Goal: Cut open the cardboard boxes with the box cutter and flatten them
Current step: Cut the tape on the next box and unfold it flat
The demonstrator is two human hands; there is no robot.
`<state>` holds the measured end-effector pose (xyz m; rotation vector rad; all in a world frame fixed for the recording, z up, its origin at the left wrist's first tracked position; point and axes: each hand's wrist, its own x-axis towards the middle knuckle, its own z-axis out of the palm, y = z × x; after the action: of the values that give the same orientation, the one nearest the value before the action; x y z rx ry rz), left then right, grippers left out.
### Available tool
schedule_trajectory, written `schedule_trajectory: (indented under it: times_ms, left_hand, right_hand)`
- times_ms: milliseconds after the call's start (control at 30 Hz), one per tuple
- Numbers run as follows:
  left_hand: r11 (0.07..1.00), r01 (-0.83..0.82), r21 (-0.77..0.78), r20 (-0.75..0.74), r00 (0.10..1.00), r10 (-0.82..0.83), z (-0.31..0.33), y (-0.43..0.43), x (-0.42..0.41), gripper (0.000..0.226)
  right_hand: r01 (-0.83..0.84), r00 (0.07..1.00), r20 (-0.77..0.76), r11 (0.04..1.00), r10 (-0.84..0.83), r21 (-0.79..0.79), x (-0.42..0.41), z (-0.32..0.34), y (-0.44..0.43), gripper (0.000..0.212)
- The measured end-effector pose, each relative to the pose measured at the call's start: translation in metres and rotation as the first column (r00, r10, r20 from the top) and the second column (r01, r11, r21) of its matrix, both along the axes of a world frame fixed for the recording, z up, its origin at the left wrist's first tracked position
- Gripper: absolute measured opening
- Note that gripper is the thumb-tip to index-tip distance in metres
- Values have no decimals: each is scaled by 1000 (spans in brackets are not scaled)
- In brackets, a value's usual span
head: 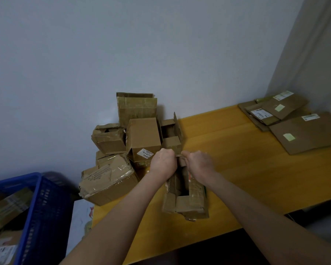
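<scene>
Here both hands, left hand [163,161] and right hand [198,162], curl their fingers tight on the creased, taped cardboard box [185,196] atop the smooth yellow bench [256,169].

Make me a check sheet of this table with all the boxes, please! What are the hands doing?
Surface: yellow wooden table, bare in the middle.
Job's things: open box lies in front; pile of boxes at the back left, some taped; flattened boxes at the far right; box cutter not seen.
Clutter: blue crate left of the table, cardboard inside.
Hands: left hand and right hand both grip the open box's far end.
Cables: nothing seen.
Surroundings: plain wall behind; grey curtain at the right.
</scene>
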<state>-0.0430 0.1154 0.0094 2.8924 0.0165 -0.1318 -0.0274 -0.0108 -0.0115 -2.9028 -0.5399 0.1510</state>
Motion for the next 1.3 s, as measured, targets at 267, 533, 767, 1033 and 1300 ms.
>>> schedule_trajectory:
  times_ms: [267,533,767,1033,1300]
  left_hand:
    - [979,-17,-204,-14,1000,14,-1,15,5,24]
    - [822,-190,-536,-49,980,195,10,25,9,15]
    - [821,-220,-526,108,941,322,-6,8,1,18]
    - [814,-341,-471,-83,935,344,-16,4,-1,24]
    - [954,-183,-239,86,974,208,-21,-2,-4,31]
  right_hand:
    - [43,999,-31,987,-38,157,2,-3,-3,28]
    - [324,944,-205,847,-259,422,7,-15,-18,30]
    - [433,899,-207,847,-385,308,13,-4,-7,52]
    - [439,898,-317,687,-306,580,18,-17,-10,50]
    - [342,940,-92,910,-329,235,18,-10,-9,27]
